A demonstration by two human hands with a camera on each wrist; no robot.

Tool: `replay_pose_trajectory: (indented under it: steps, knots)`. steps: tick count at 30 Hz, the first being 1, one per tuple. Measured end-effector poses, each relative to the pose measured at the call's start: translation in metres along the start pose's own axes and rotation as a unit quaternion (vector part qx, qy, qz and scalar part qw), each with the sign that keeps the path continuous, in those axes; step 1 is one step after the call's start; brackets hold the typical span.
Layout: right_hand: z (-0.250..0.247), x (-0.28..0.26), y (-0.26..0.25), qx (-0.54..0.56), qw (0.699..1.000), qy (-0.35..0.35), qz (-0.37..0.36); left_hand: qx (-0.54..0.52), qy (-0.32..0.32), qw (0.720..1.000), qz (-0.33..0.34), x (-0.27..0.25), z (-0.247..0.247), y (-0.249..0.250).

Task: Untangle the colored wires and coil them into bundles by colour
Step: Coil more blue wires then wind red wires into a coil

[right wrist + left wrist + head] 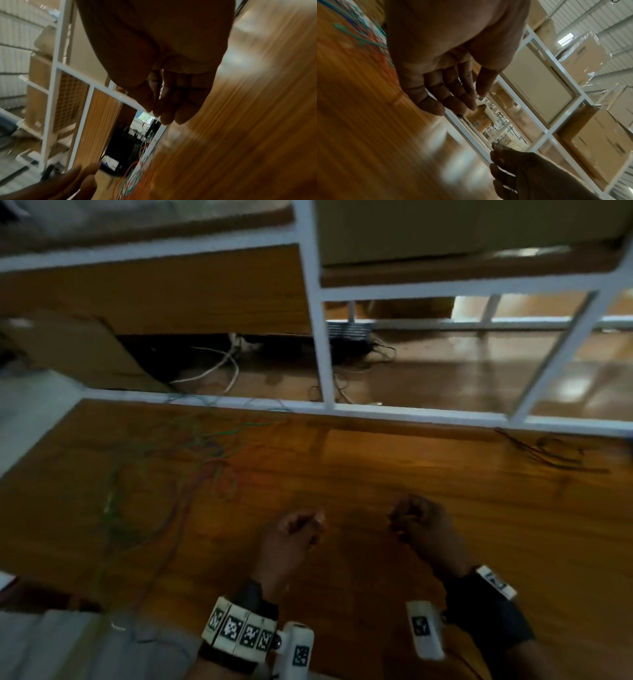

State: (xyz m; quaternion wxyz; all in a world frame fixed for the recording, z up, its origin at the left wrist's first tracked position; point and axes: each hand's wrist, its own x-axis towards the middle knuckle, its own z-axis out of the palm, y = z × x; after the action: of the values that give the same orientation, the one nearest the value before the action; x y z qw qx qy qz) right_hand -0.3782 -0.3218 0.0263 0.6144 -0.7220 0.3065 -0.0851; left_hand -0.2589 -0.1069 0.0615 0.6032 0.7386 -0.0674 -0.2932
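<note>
A loose tangle of green, red and blue wires [191, 460] is spread over the left part of the wooden table [342, 467], and some strands trail off its near left edge. The tangle [368, 39] also shows in the left wrist view, and in the right wrist view the tangle [135, 180] lies ahead. My left hand [298, 529] hovers near the table's front middle, fingers relaxed and holding nothing [467, 101]. My right hand [411, 518] hangs a little to its right with loosely curled fingers [159, 115]; I see no wire in it. All views are blurred.
A few dark wires [555, 455] lie at the table's far right. A white metal shelf frame [318, 337] stands right behind the table, with cardboard boxes [590, 142] on it. White cables [219, 364] and a black device [349, 333] lie on the floor beyond.
</note>
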Motion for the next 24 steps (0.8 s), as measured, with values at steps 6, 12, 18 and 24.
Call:
replay_pose_trajectory:
  steps: [6, 12, 18, 24]
  knots:
    - [0.112, -0.002, -0.035, -0.079, 0.991, -0.105, -0.031, -0.005, 0.029, 1.0, 0.011, -0.003, -0.11, -0.026]
    - [0.196, 0.004, -0.055, -0.208, 0.961, -0.162, -0.084, -0.024, 0.118, 0.993, 0.009, -0.009, -0.224, -0.049]
    - [0.286, 0.004, -0.061, -0.277, 0.907, -0.283, -0.146, 0.0, 0.21, 0.977, 0.044, -0.031, -0.325, -0.043]
    - [0.38, 0.01, -0.081, -0.366, 0.777, -0.442, -0.258, 0.011, 0.23, 0.973, 0.024, -0.033, -0.358, -0.049]
